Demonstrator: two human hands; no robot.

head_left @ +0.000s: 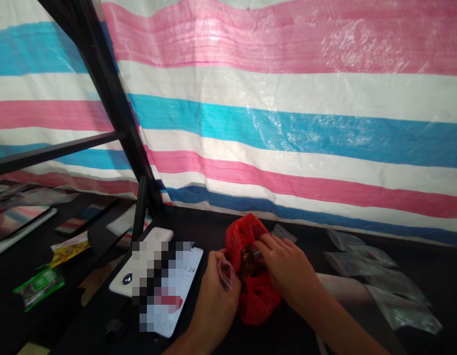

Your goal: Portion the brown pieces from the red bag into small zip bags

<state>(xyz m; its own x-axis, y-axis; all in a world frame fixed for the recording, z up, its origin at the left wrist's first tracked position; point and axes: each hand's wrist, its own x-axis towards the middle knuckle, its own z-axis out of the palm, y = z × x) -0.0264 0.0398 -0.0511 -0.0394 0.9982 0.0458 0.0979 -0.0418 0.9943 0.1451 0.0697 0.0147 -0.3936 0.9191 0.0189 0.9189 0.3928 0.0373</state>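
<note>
A red plastic bag [258,301] stands open on the black table, with small dark brown and orange pieces [247,261] inside it. My left hand [217,296] is closed at the bag's left side. In its grip is a small clear zip bag [226,274], its reddish-edged mouth gaping. From the right, my right hand [287,264] reaches over the red bag's opening with its fingers curled inward. Its fingertips are partly hidden at the contents, and what they pinch cannot be made out.
Several flat clear zip bags [394,286] lie to the right, and another small clear bag [285,232] behind my right hand. To the left are a white device [159,239], a lit phone [187,281], a green packet [41,286] and a yellow packet [70,249]. A black metal frame [113,108] stands before a striped tarp [287,128].
</note>
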